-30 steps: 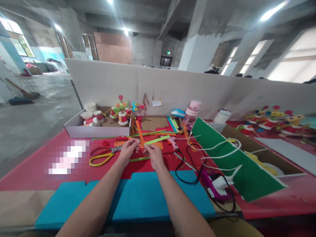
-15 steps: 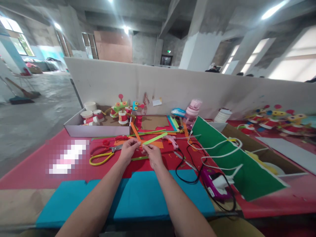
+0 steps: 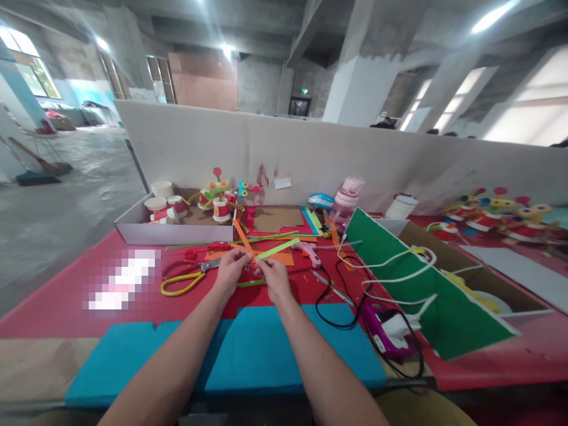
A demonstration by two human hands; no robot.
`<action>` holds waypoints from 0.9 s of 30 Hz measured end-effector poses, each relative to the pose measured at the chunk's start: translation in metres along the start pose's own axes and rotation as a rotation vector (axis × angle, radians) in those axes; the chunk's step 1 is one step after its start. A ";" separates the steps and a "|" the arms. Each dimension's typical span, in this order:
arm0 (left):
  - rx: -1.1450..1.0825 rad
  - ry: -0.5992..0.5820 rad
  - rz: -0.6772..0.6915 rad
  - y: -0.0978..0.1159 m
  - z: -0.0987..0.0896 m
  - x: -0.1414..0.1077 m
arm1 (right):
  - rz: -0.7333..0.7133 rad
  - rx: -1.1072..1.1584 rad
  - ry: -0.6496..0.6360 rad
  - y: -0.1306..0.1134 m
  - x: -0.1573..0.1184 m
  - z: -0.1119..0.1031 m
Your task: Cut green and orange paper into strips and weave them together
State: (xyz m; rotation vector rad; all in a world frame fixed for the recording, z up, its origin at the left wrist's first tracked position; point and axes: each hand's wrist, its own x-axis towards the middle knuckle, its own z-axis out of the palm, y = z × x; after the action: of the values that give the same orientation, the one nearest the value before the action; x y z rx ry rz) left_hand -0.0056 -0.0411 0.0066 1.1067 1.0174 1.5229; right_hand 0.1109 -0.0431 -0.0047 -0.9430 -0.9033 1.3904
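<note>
Pinched in my left hand is the lower end of an orange paper strip, which slants up and to the left. My right hand has its fingers closed on a light green paper strip that points up and to the right. Both strips meet at my fingertips, just above the red tabletop. Whether they are joined there is hidden by my fingers. Left of my left hand lie yellow-handled scissors, blades toward it. A pink glue gun rests right of my right hand.
A white box holding paper cups stands at the back left. Blue sheets line the front edge. To the right are a purple power strip, tangled cords and a green box side.
My hands have drawn slightly closer together, bringing the ends of the orange and green strips into contact. The surrounding things have stayed put.
</note>
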 end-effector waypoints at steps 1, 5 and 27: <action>-0.002 -0.002 0.002 0.000 0.000 0.000 | -0.008 -0.007 0.001 0.000 0.000 0.000; -0.005 -0.012 -0.015 0.000 0.002 -0.001 | -0.052 -0.046 0.025 0.003 0.002 -0.002; 0.075 -0.105 -0.016 -0.004 0.003 -0.003 | -0.067 -0.090 0.059 -0.004 0.000 -0.003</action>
State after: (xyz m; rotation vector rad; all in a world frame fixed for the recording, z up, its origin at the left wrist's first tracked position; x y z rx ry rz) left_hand -0.0017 -0.0430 0.0033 1.2150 1.0162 1.4084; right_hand 0.1147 -0.0433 -0.0023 -1.0078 -0.9507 1.2673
